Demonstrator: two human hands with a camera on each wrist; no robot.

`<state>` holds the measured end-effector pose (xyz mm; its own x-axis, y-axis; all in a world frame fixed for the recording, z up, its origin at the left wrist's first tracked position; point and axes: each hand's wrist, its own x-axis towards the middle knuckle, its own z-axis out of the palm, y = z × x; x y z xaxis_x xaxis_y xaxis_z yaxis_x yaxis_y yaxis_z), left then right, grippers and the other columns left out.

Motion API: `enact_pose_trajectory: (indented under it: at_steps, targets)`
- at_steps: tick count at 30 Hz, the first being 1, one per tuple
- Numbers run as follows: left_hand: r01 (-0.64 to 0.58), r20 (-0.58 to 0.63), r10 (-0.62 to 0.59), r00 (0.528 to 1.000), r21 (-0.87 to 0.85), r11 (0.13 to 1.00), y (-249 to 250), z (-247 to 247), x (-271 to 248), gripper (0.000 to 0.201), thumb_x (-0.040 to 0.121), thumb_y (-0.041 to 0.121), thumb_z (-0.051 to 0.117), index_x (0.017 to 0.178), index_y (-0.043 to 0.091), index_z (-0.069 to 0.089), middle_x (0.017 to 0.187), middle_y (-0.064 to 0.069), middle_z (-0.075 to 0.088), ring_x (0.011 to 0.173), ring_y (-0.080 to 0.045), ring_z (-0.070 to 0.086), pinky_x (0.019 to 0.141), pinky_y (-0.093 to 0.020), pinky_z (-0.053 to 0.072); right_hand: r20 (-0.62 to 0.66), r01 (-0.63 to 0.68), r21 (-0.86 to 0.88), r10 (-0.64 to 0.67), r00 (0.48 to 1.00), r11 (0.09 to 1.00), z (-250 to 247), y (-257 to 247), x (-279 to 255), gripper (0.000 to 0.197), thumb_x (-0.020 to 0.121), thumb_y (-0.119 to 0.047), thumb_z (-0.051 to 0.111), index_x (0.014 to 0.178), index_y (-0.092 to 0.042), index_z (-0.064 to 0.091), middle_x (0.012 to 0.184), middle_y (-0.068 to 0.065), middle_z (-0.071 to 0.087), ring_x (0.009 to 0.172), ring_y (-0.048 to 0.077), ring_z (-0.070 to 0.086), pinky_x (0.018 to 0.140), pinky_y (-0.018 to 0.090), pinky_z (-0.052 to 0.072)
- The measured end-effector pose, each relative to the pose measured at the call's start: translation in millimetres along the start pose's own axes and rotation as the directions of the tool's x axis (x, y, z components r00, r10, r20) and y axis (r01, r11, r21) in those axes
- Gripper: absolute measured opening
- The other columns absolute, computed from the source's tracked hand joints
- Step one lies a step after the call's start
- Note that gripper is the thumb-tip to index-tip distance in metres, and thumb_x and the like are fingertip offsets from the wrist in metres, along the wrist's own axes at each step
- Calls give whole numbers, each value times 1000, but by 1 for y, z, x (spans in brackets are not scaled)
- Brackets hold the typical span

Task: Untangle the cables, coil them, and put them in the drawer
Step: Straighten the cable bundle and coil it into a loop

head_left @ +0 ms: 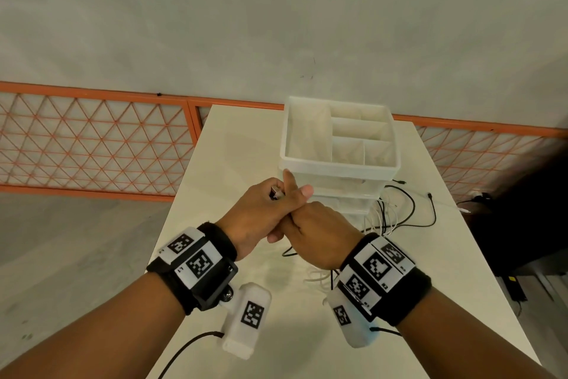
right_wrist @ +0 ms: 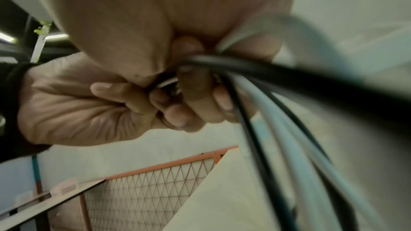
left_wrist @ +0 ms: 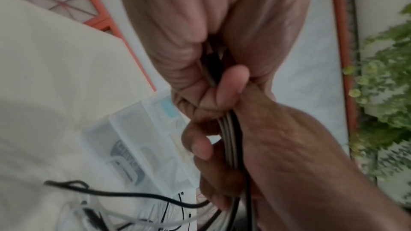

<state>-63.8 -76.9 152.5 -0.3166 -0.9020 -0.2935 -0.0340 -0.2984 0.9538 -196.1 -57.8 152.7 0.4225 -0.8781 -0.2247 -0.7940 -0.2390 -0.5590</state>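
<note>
Both hands meet above the white table (head_left: pixel 239 148), just in front of the clear drawer unit (head_left: pixel 338 167). My left hand (head_left: pixel 278 199) grips a bundle of black and white cables, and a metal plug (head_left: pixel 276 194) sticks out of its fist. Pressed against it, my right hand (head_left: pixel 295 222) curls round the same bundle. In the left wrist view the bundle (left_wrist: pixel 230 140) runs from my left hand (left_wrist: pixel 211 76) down through my right hand (left_wrist: pixel 222 147). The right wrist view has the cables (right_wrist: pixel 278 129) trailing off to the lower right. Loose tangled cables (head_left: pixel 396 216) lie on the table.
The drawer unit's top tray has several empty compartments, and it stands at the table's far middle. A white cable loop (head_left: pixel 319 278) lies under my right wrist. An orange mesh fence (head_left: pixel 92 139) runs behind the table. Dark items sit on the floor at right (head_left: pixel 516 283).
</note>
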Motion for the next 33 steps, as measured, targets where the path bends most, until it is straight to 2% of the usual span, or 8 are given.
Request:
enact_pose_trajectory:
  at_steps: [5,9,15,21,24,27,30,33]
  targets:
    - [8,-9,-9,1000,-104,995,-5,-1,0,34,90,37,67,90,5,57,66,-15,62,48,-23,41,40,-24,37,-68,-32,429,68,995,903,6,14,2,80,101,-39,51,159,-33,-4,90,-3,76,54,-5,59,55,14,44]
    - [38,-134,-70,988,-229,973,-8,-6,4,28,98,30,59,85,6,51,62,-15,54,44,-21,41,37,-21,36,-232,96,699,98,968,708,4,23,-9,49,96,-26,67,137,-34,43,71,7,71,54,19,61,53,29,49]
    - [49,-184,-87,979,-200,979,-8,0,6,34,97,39,57,82,9,51,55,-3,49,45,-17,38,35,-22,28,-414,137,656,202,888,743,12,20,-11,17,87,-26,77,80,-17,65,61,8,69,41,11,51,45,23,41]
    - [-94,-313,3,950,-276,956,4,-19,11,29,83,28,76,78,10,55,57,-5,50,37,-10,38,33,-17,29,-206,2,669,183,961,743,14,36,-16,46,78,-30,85,113,-28,54,59,-6,63,46,9,56,47,24,47]
    - [19,-262,-117,958,-348,937,0,-51,9,27,83,28,75,79,10,55,66,-8,54,45,-12,48,40,-17,43,-296,-75,442,224,928,894,15,57,-21,24,90,-30,73,79,-15,58,58,-5,59,50,8,54,55,38,53]
    - [275,-194,-302,933,-156,949,-17,-64,3,33,88,40,69,90,10,55,78,-9,59,72,-23,58,70,-35,57,-424,-24,392,204,882,920,9,54,-17,36,94,-29,68,62,-20,53,51,-12,45,48,5,40,52,19,36]
    - [162,-328,-6,945,449,879,-21,-53,3,54,89,63,53,109,13,57,103,2,64,96,-19,61,81,-32,47,-353,8,270,91,931,963,0,33,-9,11,94,-25,67,84,-20,67,57,-14,54,53,0,51,55,11,36]
    - [-245,-58,316,947,504,828,0,-20,-4,49,92,66,40,121,31,59,112,12,68,105,-7,63,91,-28,47,-283,6,319,89,955,948,-3,15,-2,16,91,-20,62,106,-25,57,77,-9,67,66,2,63,60,19,47]
